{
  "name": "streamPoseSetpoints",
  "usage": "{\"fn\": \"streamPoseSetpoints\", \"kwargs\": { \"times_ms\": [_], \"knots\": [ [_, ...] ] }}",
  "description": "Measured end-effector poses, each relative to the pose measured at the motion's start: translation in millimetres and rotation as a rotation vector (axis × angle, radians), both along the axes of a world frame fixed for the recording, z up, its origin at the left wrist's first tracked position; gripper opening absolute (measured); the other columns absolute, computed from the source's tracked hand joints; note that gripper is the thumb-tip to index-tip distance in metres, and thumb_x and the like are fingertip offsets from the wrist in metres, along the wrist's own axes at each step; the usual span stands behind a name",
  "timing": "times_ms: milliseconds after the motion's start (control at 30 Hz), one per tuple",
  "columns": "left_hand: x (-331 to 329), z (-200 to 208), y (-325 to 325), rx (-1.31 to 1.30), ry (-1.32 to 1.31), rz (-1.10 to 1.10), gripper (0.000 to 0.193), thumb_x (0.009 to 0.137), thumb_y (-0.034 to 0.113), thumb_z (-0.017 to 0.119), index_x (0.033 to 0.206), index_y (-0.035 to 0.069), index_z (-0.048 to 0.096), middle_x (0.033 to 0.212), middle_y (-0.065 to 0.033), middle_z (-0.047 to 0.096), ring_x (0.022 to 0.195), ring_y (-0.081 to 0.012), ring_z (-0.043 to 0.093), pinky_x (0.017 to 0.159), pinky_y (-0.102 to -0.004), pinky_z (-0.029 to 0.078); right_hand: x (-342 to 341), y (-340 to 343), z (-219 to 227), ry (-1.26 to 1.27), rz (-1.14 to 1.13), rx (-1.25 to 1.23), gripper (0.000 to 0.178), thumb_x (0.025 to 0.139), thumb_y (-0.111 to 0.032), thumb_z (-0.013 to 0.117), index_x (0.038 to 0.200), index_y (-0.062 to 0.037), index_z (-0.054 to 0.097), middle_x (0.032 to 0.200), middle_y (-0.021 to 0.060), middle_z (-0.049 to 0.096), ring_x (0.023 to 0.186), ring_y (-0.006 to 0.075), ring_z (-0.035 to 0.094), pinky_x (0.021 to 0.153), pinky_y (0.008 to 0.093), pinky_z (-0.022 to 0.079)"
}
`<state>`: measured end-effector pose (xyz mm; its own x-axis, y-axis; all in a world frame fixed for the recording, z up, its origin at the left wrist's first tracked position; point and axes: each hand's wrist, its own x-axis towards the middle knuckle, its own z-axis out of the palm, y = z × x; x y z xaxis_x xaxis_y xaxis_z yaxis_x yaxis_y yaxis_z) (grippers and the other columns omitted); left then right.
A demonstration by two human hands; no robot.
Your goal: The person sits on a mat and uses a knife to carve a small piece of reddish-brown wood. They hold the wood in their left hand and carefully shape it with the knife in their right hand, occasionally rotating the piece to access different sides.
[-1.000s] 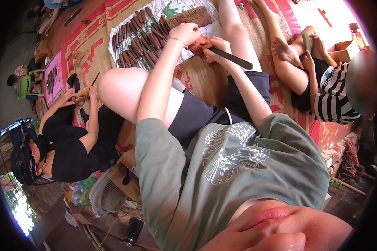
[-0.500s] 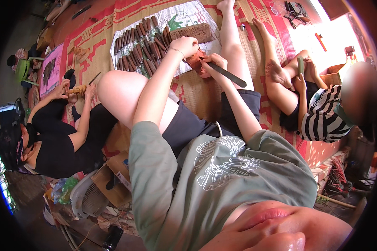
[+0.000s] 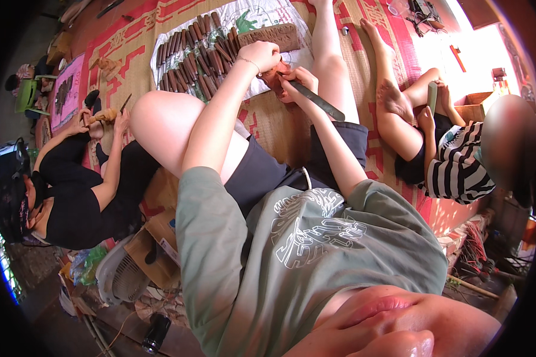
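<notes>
On the near side of the block [image 3: 273, 37], the left hand [image 3: 264, 55] curls closed over a reddish carving [image 3: 272, 78]; the right hand [image 3: 302, 82] pinches a dark tool [image 3: 323, 103], tip by the carving. A firm hold and short, light strokes seem best.

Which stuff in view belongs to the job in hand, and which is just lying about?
In use, or likely so:
- reddish-brown piece, held by the left hand
- dark flat tool, in the right hand
- dark-handled tools and brown block on the white cloth

Apparently lying about:
- fan
- cardboard box
- black cylinder
</notes>
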<state>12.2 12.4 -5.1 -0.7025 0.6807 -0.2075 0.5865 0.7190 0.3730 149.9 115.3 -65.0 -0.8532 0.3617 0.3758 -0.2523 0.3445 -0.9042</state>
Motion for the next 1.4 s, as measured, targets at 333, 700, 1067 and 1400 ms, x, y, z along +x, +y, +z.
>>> {"fn": "streamPoseSetpoints", "kwargs": {
  "times_ms": [333, 700, 1067, 1400],
  "knots": [
    [1, 2, 3, -0.002, 0.002, -0.009, 0.028, 0.079, 0.032, 0.046, 0.095, 0.02, 0.065, 0.093, -0.0098, 0.065, 0.087, -0.0278, 0.062, 0.077, -0.0361, 0.049, 0, 3, 2, 0.045, -0.008, 0.066, 0.007, 0.069, 0.0, 0.064, 0.071, 0.0031, 0.058, 0.072, 0.0064, 0.054, 0.056, 0.011, 0.057, 0.044, 0.025, 0.05],
    [-2, -2, 1, 0.017, -0.001, -0.016, 0.029, 0.078, 0.032, 0.046, 0.095, 0.019, 0.065, 0.092, -0.01, 0.065, 0.086, -0.0283, 0.062, 0.078, -0.0366, 0.049, 2, -5, 4, -0.022, -0.017, 0.006, 0.007, 0.069, -0.001, 0.062, 0.068, 0.0014, 0.056, 0.07, 0.005, 0.054, 0.051, 0.0106, 0.056, 0.042, 0.0254, 0.046],
    [-3, -6, 0, 0.043, -0.029, -0.003, 0.029, 0.078, 0.033, 0.047, 0.095, 0.018, 0.065, 0.092, -0.0113, 0.065, 0.086, -0.0292, 0.062, 0.078, -0.0373, 0.049, 9, -3, 6, 0.001, -0.007, 0.026, 0.01, 0.07, -0.003, 0.064, 0.066, 0.0019, 0.055, 0.069, 0.0056, 0.053, 0.051, 0.0123, 0.057, 0.042, 0.0239, 0.046],
    [-3, -1, -4, 0.035, -0.012, 0.004, 0.029, 0.078, 0.033, 0.047, 0.096, 0.019, 0.065, 0.092, -0.0108, 0.065, 0.087, -0.029, 0.061, 0.078, -0.0368, 0.049, 8, -3, 8, -0.073, 0.018, 0.015, 0.011, 0.065, -0.002, 0.068, 0.068, 0.0005, 0.057, 0.066, 0.008, 0.056, 0.059, 0.016, 0.056, 0.056, 0.0256, 0.045]
  ]
}}
